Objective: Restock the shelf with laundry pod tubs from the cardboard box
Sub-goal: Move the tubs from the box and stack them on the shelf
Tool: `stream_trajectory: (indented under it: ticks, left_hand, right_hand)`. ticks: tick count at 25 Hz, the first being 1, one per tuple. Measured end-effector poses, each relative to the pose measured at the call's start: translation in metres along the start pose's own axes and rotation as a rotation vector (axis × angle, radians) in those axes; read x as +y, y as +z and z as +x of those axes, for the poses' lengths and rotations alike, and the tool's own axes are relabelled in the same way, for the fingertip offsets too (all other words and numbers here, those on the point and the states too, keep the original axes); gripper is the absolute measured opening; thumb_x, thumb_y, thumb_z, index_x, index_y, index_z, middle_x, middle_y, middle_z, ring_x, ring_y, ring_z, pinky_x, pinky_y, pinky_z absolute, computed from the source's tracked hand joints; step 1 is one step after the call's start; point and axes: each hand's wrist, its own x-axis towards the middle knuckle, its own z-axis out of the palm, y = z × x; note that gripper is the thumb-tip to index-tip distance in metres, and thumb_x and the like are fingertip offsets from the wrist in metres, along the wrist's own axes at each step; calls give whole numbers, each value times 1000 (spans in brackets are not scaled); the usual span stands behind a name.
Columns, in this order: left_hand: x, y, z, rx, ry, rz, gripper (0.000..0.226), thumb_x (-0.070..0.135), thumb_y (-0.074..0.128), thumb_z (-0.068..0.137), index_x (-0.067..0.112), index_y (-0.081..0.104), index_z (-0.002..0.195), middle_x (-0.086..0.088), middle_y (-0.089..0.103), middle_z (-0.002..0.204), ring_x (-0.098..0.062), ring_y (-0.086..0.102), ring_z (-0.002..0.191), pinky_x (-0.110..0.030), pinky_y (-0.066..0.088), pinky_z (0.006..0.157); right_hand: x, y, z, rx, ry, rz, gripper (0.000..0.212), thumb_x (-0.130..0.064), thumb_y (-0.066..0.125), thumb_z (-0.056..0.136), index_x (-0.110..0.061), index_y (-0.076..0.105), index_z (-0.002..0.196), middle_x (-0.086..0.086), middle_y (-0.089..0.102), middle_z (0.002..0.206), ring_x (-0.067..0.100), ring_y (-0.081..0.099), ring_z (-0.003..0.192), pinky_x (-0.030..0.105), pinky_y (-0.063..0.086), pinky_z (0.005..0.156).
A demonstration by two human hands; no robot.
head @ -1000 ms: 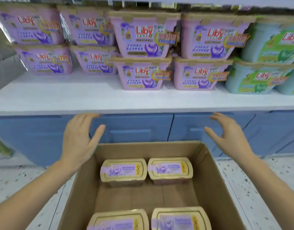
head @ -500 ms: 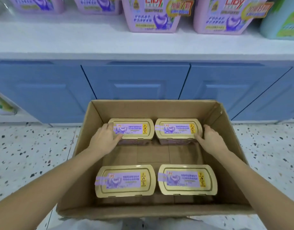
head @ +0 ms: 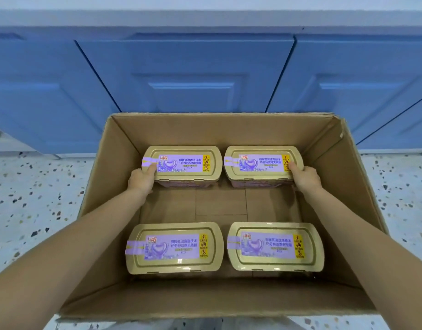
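Our left grip is clasping the far-left tub inside the brown cardboard box, our right grip the far-right tub. Thumbs are pressing the glossy, rounded gold tops while the fingers are hiding down the outer ends. The tubs' lilac walls are barely showing.

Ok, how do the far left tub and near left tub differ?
The left hand grips the far left tub at one end; no hand holds the near left tub. The far left tub sits in the back row of the cardboard box, the near left tub in front. Both have gold lids with purple labels.
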Motion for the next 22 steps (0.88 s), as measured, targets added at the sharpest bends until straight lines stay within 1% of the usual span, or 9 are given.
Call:
stream_trajectory:
  ticks: [5,7,10,12,14,15,18,20,22]
  left_hand:
    - [2,5,-8,-1,33,-166,38,28,53,89,-4,61,110,-13,59,100,-28,58,91,-34,53,68]
    - [4,4,-12,3,46,-157,37,26,53,89,-4,62,107,-13,60,99,-28,59,88,-27,54,58]
    - [10,-2,-25,44,66,-118,34,25,55,88,-5,62,102,-13,59,98,-29,61,83,-20,52,42]
    - [13,-9,-35,50,96,-104,30,24,55,88,-4,62,97,-15,61,98,-30,61,80,-27,58,51]
    - [19,-17,-48,42,149,-91,24,25,54,89,2,62,90,-16,64,98,-30,62,78,-37,58,70]
    - [24,-22,-55,34,175,-96,23,25,54,89,4,61,87,-15,65,97,-30,63,76,-38,59,71]
    - [44,-43,-70,-4,244,-143,25,27,53,90,5,61,83,-12,67,95,-30,66,76,-36,61,65]
    - [64,-61,-83,-16,287,-187,26,27,53,89,9,62,74,-10,68,90,-29,67,75,-36,61,67]
    - [86,-82,-97,3,342,-222,26,26,54,88,11,60,68,-9,66,81,-26,66,68,-27,59,56]
  right_hand:
    - [14,0,9,24,-11,124,34,-49,55,83,-20,57,65,13,64,94,36,62,102,53,49,92]
    - [11,-5,0,50,-12,120,35,-50,55,81,-20,57,63,14,65,92,37,63,101,54,49,90]
    - [1,-13,-26,83,-28,89,44,-47,52,85,-5,67,84,17,65,91,35,61,94,46,49,87]
    - [-6,-21,-42,111,-66,74,47,-41,50,90,2,67,93,16,63,89,31,57,88,38,44,80]
    - [-12,-32,-55,123,-99,106,41,-39,50,90,-1,66,86,16,64,88,31,59,87,37,44,77]
    - [-16,-38,-61,128,-109,130,39,-40,51,90,-5,64,77,16,65,87,33,62,89,39,47,78]
    - [-31,-60,-76,142,-128,220,40,-42,54,87,-11,57,61,17,66,80,38,65,89,53,52,86]
    - [-49,-79,-88,144,-168,263,40,-42,55,84,-12,58,59,17,66,75,40,66,87,57,51,85]
    - [-73,-98,-100,161,-227,278,44,-44,57,80,-6,58,58,19,65,73,40,66,82,58,51,83]
